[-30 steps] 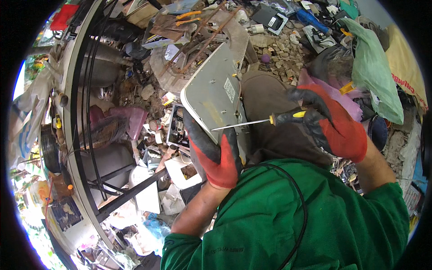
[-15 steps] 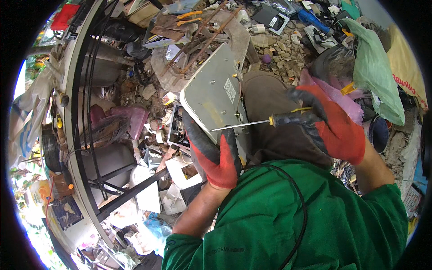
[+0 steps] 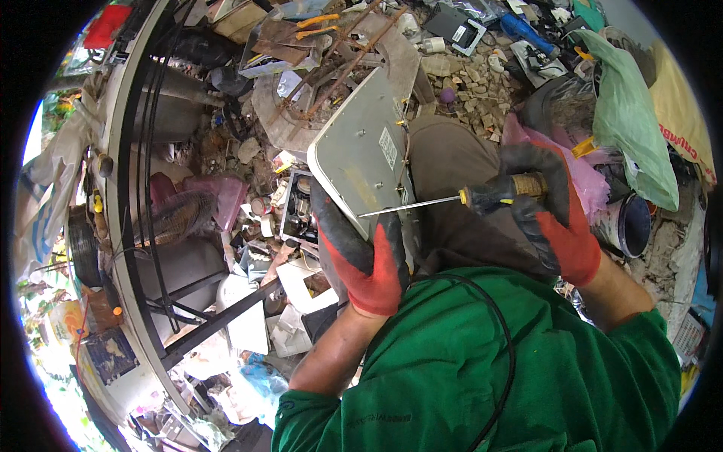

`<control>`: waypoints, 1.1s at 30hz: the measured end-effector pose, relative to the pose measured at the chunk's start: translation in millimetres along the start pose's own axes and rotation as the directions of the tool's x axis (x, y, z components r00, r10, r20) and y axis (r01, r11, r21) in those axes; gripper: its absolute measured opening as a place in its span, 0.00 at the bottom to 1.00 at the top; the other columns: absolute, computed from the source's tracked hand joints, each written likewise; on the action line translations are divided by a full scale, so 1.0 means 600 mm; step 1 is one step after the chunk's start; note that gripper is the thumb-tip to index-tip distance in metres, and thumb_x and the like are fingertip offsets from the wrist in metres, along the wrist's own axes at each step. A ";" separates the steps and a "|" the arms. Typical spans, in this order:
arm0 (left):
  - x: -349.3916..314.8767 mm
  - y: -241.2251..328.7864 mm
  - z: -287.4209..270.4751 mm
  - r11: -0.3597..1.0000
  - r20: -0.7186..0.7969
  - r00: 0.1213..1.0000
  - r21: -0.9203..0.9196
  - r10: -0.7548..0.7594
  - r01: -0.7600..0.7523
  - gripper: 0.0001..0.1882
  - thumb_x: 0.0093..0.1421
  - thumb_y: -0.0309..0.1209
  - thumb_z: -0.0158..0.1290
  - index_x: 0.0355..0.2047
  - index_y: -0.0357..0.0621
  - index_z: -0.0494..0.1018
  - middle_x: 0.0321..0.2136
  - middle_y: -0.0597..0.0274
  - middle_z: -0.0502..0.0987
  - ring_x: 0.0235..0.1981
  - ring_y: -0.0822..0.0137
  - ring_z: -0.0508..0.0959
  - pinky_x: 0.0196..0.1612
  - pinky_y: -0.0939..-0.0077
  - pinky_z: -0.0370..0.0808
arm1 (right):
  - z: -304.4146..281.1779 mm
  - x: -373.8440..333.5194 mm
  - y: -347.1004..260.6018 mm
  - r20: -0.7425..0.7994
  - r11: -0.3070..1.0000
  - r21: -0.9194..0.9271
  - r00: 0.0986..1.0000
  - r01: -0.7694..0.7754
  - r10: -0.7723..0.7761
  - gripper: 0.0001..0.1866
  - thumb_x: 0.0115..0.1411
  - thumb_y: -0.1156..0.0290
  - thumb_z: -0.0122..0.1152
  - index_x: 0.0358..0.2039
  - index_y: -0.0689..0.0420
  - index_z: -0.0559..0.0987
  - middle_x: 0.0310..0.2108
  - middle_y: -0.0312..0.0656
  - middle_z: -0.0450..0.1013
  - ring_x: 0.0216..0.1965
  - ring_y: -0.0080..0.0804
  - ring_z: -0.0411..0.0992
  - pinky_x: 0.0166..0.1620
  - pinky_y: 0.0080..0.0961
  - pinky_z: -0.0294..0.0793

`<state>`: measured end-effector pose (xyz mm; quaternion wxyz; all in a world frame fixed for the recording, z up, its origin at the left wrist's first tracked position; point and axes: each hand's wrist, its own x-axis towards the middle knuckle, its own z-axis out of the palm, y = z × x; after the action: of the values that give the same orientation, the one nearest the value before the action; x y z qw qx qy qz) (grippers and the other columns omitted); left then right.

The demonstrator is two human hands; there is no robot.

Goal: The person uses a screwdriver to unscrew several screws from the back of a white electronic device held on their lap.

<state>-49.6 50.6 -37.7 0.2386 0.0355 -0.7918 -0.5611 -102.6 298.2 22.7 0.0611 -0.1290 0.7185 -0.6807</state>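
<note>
A flat grey metal panel (image 3: 354, 154) with rounded corners and a small white label stands tilted against my lap. My left hand (image 3: 369, 275), in a red and black glove, grips its lower left edge, fingers behind and thumb at the near side. From the right, a long screwdriver (image 3: 422, 204) reaches across, its tip at the panel's edge close to my left thumb. My gloved right hand (image 3: 565, 226) is closed around the dark and yellowish handle, whose back end shows between thumb and fingers. The screw or slot under the tip is too small to make out.
Left of me runs a metal frame (image 3: 120, 188) with black cables. Beyond the panel sits a worn concrete ring (image 3: 282, 124) with rusty rods and orange-handled pliers (image 3: 317, 28). Rubble (image 3: 467, 94) and scrap electronics cover the ground. A green plastic bag (image 3: 633, 113) hangs at right.
My right hand has shifted its grip and turned on the screwdriver, so more of the handle shows. The panel and my left hand have moved very slightly right.
</note>
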 end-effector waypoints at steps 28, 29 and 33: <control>0.010 0.005 -0.005 1.000 0.003 1.000 0.016 -0.007 0.006 0.44 0.59 0.27 0.54 0.70 0.29 0.44 0.69 0.40 0.52 0.70 0.49 0.54 0.70 0.56 0.49 | -0.014 0.013 -0.009 0.250 0.948 -0.177 0.944 0.263 -0.215 0.23 0.57 0.77 0.50 0.55 0.59 0.70 0.40 0.49 0.73 0.51 0.45 0.69 0.54 0.34 0.69; 0.011 0.005 -0.004 0.999 0.011 1.000 0.035 -0.004 0.003 0.44 0.59 0.27 0.55 0.71 0.29 0.44 0.69 0.40 0.52 0.70 0.49 0.54 0.70 0.56 0.49 | -0.005 0.005 -0.016 0.162 0.993 -0.057 0.983 0.100 -0.090 0.23 0.57 0.77 0.50 0.55 0.59 0.70 0.41 0.50 0.73 0.50 0.45 0.69 0.54 0.34 0.69; 0.005 0.002 -0.007 0.999 0.008 1.000 0.045 -0.005 0.005 0.44 0.58 0.26 0.55 0.70 0.29 0.45 0.68 0.40 0.53 0.70 0.48 0.55 0.70 0.56 0.50 | -0.022 0.015 -0.039 0.298 0.961 -0.277 0.952 0.009 0.077 0.22 0.57 0.77 0.52 0.54 0.61 0.70 0.44 0.51 0.72 0.48 0.46 0.71 0.53 0.34 0.70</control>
<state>-50.3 46.7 -34.7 0.2329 0.0406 -0.8052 -0.5438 -112.3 307.4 47.9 0.1648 -0.2275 0.7899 -0.5451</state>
